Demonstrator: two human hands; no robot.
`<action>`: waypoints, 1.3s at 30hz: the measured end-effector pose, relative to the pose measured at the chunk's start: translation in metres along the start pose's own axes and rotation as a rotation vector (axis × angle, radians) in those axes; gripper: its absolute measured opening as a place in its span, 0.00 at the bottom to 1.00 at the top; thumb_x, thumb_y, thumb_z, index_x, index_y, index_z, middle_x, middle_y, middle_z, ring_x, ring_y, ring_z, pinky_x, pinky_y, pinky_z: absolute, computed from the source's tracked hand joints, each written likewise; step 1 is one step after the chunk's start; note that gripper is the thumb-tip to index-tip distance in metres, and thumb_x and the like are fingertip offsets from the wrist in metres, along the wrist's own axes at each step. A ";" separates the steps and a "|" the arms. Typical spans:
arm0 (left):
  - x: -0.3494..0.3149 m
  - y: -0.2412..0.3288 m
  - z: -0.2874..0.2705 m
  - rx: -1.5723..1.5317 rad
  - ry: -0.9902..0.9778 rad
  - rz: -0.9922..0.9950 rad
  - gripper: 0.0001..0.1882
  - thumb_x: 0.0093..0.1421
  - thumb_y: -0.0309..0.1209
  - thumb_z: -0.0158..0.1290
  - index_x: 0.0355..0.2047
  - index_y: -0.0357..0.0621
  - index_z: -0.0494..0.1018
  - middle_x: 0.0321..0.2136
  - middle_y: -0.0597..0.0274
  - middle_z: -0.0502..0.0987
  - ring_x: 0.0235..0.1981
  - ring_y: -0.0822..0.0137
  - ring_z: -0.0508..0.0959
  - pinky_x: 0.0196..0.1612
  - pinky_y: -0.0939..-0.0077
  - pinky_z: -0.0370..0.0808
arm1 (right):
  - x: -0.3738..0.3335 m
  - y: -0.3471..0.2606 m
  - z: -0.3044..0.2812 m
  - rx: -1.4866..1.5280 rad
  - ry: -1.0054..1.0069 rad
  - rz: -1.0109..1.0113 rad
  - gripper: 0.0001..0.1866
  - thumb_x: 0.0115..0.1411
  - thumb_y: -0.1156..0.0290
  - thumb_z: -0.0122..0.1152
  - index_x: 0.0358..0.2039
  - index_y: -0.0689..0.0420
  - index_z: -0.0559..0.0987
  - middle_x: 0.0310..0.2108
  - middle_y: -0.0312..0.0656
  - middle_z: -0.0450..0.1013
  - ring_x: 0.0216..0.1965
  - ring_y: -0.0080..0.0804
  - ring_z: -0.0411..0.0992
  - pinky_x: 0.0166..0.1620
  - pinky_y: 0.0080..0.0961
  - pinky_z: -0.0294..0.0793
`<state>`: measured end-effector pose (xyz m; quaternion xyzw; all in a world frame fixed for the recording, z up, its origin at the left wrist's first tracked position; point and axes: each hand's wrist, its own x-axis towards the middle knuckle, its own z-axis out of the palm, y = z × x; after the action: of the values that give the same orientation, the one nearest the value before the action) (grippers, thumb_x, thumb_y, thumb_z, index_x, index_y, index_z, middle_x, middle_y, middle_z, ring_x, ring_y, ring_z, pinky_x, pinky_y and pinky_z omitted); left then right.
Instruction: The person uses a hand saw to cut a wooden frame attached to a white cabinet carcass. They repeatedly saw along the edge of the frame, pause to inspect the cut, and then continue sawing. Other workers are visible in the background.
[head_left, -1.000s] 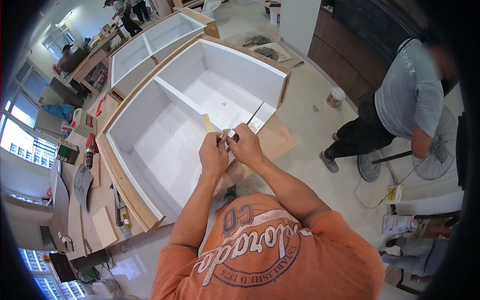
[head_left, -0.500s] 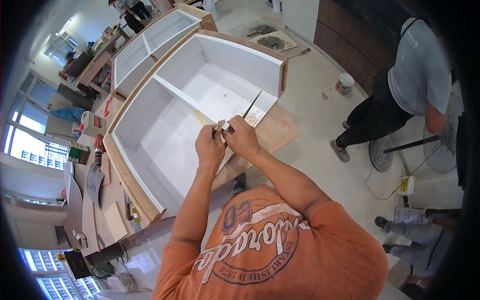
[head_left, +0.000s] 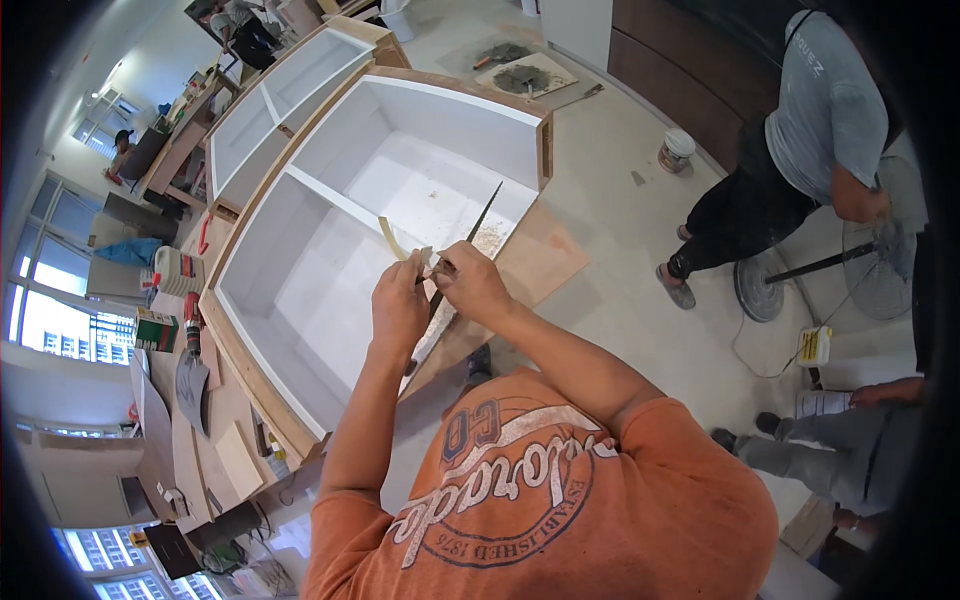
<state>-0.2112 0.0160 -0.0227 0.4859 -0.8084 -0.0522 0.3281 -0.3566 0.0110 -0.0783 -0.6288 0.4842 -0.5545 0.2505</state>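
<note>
Both of my hands meet over the near side of a white-lined wooden cabinet lying open side up. My left hand is closed on a thin pale yellowish strip, whose free end curls up past the fingers. Between the fingertips shows a small whitish piece. My right hand pinches at this piece; whether it belongs to the strip I cannot tell. A long, dark, tapering blade runs by my right hand, partly hidden by it. Sawdust lies beside the blade.
A second cabinet stands beyond. On the left, a bench bears a red drill, a white jug and a board. To the right are a person, a fan, a bucket and another person's legs.
My hands have shifted slightly left, and the pale strip now sticks up above my left hand. The person on the right has turned toward the fan, with an arm beside it.
</note>
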 end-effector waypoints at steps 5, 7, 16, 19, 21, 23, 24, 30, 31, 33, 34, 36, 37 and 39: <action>0.012 0.005 -0.004 0.112 -0.083 0.064 0.19 0.56 0.13 0.51 0.48 0.35 0.76 0.31 0.48 0.79 0.34 0.46 0.79 0.38 0.55 0.77 | -0.001 0.000 0.000 -0.009 -0.016 0.017 0.10 0.53 0.77 0.68 0.35 0.63 0.77 0.32 0.48 0.73 0.32 0.46 0.76 0.36 0.37 0.75; 0.014 0.007 -0.008 0.151 -0.144 0.041 0.18 0.57 0.15 0.50 0.49 0.34 0.76 0.30 0.47 0.78 0.34 0.45 0.79 0.39 0.53 0.77 | -0.002 -0.001 0.000 0.016 -0.017 0.032 0.10 0.53 0.77 0.68 0.34 0.63 0.77 0.32 0.48 0.73 0.31 0.45 0.76 0.36 0.36 0.75; 0.030 0.026 -0.020 0.269 -0.364 -0.022 0.21 0.57 0.19 0.50 0.52 0.29 0.72 0.39 0.41 0.79 0.42 0.43 0.80 0.45 0.54 0.77 | -0.002 0.005 -0.002 0.030 -0.072 0.024 0.12 0.55 0.74 0.69 0.37 0.62 0.76 0.35 0.49 0.75 0.35 0.48 0.77 0.40 0.37 0.77; 0.037 0.016 -0.032 0.159 -0.482 -0.091 0.21 0.58 0.19 0.51 0.54 0.33 0.73 0.40 0.41 0.79 0.44 0.43 0.80 0.46 0.54 0.77 | 0.010 0.003 -0.015 0.207 -0.254 0.262 0.16 0.56 0.74 0.68 0.44 0.64 0.77 0.41 0.49 0.78 0.43 0.39 0.79 0.47 0.32 0.78; 0.034 0.022 -0.037 0.083 -0.402 -0.097 0.20 0.59 0.19 0.53 0.53 0.35 0.75 0.40 0.42 0.80 0.43 0.44 0.80 0.46 0.55 0.78 | 0.019 0.017 -0.027 0.369 -0.350 0.376 0.22 0.59 0.73 0.66 0.53 0.66 0.75 0.46 0.47 0.78 0.48 0.31 0.77 0.53 0.28 0.77; 0.024 0.023 -0.037 0.045 -0.301 -0.068 0.19 0.58 0.19 0.55 0.51 0.36 0.76 0.39 0.44 0.81 0.43 0.44 0.80 0.47 0.56 0.78 | 0.025 0.028 -0.029 0.480 -0.349 0.407 0.23 0.62 0.75 0.64 0.57 0.66 0.73 0.48 0.45 0.76 0.47 0.31 0.77 0.52 0.28 0.78; 0.017 0.016 -0.030 0.045 -0.236 -0.038 0.19 0.58 0.19 0.55 0.51 0.36 0.77 0.39 0.44 0.81 0.43 0.44 0.80 0.47 0.56 0.77 | 0.028 0.021 -0.026 0.492 -0.305 0.407 0.23 0.64 0.72 0.64 0.57 0.66 0.74 0.45 0.42 0.77 0.40 0.27 0.76 0.46 0.25 0.78; 0.008 0.006 -0.014 0.038 -0.096 0.000 0.18 0.57 0.19 0.54 0.49 0.37 0.77 0.37 0.49 0.80 0.42 0.48 0.79 0.46 0.57 0.76 | 0.045 -0.022 -0.022 0.340 -0.200 0.494 0.16 0.63 0.62 0.64 0.38 0.65 0.84 0.31 0.41 0.80 0.31 0.21 0.74 0.36 0.22 0.74; 0.009 0.009 -0.014 0.037 -0.103 -0.006 0.18 0.57 0.19 0.53 0.48 0.38 0.77 0.37 0.50 0.80 0.42 0.48 0.78 0.46 0.56 0.75 | 0.045 -0.022 -0.023 0.312 -0.212 0.491 0.16 0.64 0.61 0.64 0.37 0.65 0.84 0.31 0.42 0.80 0.31 0.22 0.75 0.36 0.23 0.75; 0.008 0.008 -0.016 0.029 -0.094 0.005 0.17 0.57 0.19 0.53 0.47 0.39 0.78 0.35 0.51 0.80 0.40 0.48 0.78 0.45 0.56 0.75 | 0.040 -0.026 -0.025 0.245 -0.244 0.482 0.17 0.64 0.61 0.63 0.34 0.65 0.84 0.30 0.44 0.80 0.31 0.24 0.75 0.37 0.25 0.75; 0.008 0.008 -0.017 0.023 -0.090 0.014 0.16 0.56 0.20 0.54 0.47 0.39 0.78 0.34 0.51 0.79 0.39 0.48 0.78 0.44 0.56 0.75 | 0.037 -0.028 -0.025 0.172 -0.208 0.387 0.18 0.65 0.59 0.61 0.35 0.64 0.84 0.30 0.44 0.79 0.32 0.29 0.77 0.38 0.29 0.75; 0.008 0.010 -0.020 0.026 -0.107 0.020 0.16 0.56 0.20 0.54 0.46 0.39 0.78 0.33 0.51 0.79 0.38 0.49 0.77 0.44 0.57 0.74 | 0.034 -0.028 -0.021 0.147 -0.184 0.332 0.17 0.65 0.59 0.61 0.36 0.64 0.84 0.30 0.44 0.79 0.34 0.32 0.77 0.41 0.31 0.75; 0.010 0.010 -0.021 0.030 -0.117 0.026 0.15 0.56 0.20 0.54 0.45 0.39 0.78 0.32 0.52 0.79 0.38 0.49 0.77 0.44 0.57 0.74 | 0.032 -0.024 -0.021 0.136 -0.169 0.304 0.17 0.65 0.59 0.60 0.37 0.63 0.84 0.31 0.44 0.79 0.34 0.34 0.78 0.43 0.31 0.76; 0.012 0.005 -0.021 0.023 -0.130 0.041 0.15 0.54 0.19 0.56 0.44 0.40 0.79 0.33 0.51 0.80 0.38 0.48 0.78 0.44 0.56 0.75 | 0.024 -0.005 -0.018 0.203 -0.273 0.197 0.23 0.60 0.65 0.63 0.53 0.64 0.76 0.46 0.50 0.75 0.46 0.39 0.76 0.50 0.31 0.75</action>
<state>-0.2063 0.0137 0.0014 0.4684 -0.8385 -0.0675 0.2701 -0.3739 -0.0043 -0.0581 -0.6193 0.4465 -0.4829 0.4288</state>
